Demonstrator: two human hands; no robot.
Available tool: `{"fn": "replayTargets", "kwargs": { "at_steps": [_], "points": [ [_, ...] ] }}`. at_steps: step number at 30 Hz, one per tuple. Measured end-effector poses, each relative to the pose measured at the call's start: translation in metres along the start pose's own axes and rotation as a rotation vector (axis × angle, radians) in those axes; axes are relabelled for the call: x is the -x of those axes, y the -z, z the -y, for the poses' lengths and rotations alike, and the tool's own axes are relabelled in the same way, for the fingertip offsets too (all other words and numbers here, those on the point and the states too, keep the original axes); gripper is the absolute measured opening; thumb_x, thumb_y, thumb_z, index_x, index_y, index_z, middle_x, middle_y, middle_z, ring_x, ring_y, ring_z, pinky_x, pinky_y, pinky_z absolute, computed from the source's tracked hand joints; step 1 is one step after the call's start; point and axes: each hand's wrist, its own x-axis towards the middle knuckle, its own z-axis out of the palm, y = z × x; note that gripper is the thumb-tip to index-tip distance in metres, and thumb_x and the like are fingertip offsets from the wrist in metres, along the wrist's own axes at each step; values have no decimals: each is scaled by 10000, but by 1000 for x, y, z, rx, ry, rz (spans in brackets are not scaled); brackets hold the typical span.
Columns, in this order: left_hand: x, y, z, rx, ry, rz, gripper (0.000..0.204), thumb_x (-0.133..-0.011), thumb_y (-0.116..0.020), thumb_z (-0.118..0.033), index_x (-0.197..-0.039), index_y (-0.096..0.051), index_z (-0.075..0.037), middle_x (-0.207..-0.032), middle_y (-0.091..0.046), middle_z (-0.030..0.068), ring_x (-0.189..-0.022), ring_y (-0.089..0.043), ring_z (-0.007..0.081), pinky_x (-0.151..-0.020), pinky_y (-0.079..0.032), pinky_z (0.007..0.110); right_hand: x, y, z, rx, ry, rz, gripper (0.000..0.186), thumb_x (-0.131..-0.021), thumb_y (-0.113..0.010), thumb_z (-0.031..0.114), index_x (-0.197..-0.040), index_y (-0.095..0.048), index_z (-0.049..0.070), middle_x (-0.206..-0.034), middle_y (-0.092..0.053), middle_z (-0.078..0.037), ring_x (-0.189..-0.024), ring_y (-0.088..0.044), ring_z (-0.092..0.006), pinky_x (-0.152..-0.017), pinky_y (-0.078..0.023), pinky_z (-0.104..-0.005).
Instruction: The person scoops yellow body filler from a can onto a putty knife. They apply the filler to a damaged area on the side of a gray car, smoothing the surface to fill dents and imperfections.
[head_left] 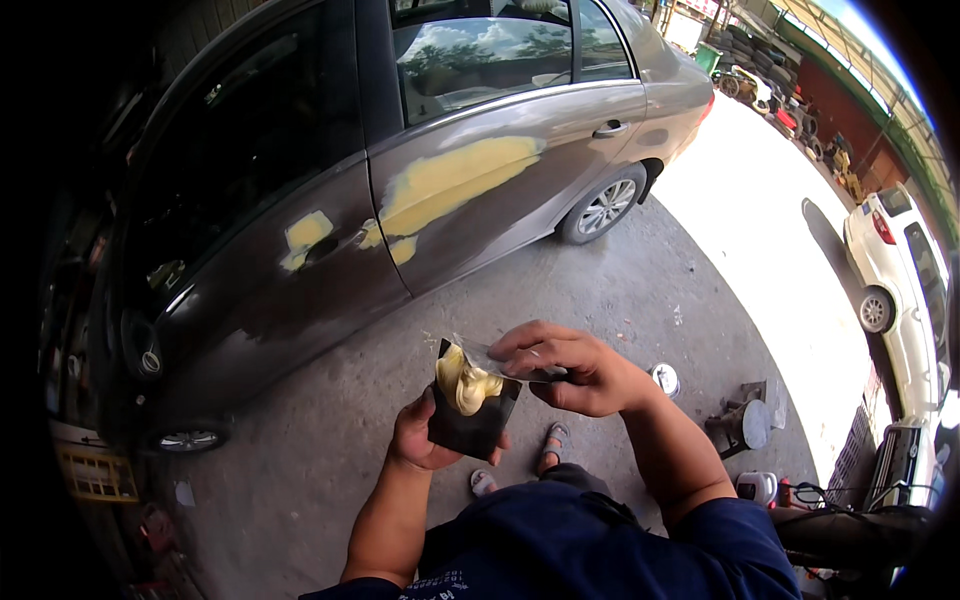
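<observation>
"Where was the paste [462,388]?"
"Heaped toward the upper edge of the dark board [468,432], which the left hand [422,438] gripped; the right hand [572,366] pinched a spreader [482,354], probably best kept low."

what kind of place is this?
Probably an auto body repair shop: a grey-brown sedan with yellow filler-like patches on its doors, matching yellow paste on a black board in the left hand, and piled tires outside.
</observation>
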Motion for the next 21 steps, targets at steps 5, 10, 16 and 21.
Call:
{"fn": "replayTargets", "kwargs": {
  "at_steps": [5, 10, 16, 21],
  "points": [
    [-16, -20, 7, -262, -196, -294, 708, -924, -491, -556, -1428, -338, -82, -1327, -503, 135, -1181, -536, 363, -888, -493, 508, 11, 4, -25, 662, -245, -283, 472, -694, -583, -54, -1149, -638, 59, -1123, -613, -143, -1020, -557, -352, -884, -476, -410],
    [-26, 8, 20, -574, -431, -534, 635, -974, -415, -523, -1414, -355, -69, -1322, -496, 79, -1162, -520, 210, -938, -455, 399, 1, -55, -15, 657, -168, -221, 465, -714, -601, -36, -1161, -640, 81, -1126, -613, -139, -1033, -559, -339, -876, -487, -403],
    [-25, 11, 19, -939, -562, -636, 583, -1007, -366, -470, -1385, -380, -26, -1304, -503, 82, -1127, -524, 188, -929, -449, 363, -12, -25, 1, 520, -240, -247, 470, -727, -565, -61, -1179, -622, 53, -1101, -627, -142, -1035, -565, -339, -868, -487, -406],
    [-13, 6, -2, -557, -400, -558, 612, -985, -410, -474, -1434, -337, -65, -1322, -503, 163, -1160, -535, 282, -893, -498, 450, 4, -30, 4, 575, -160, -161, 516, -690, -594, -68, -1183, -632, 81, -1132, -616, -133, -1047, -562, -335, -885, -486, -404]
  ]
}}
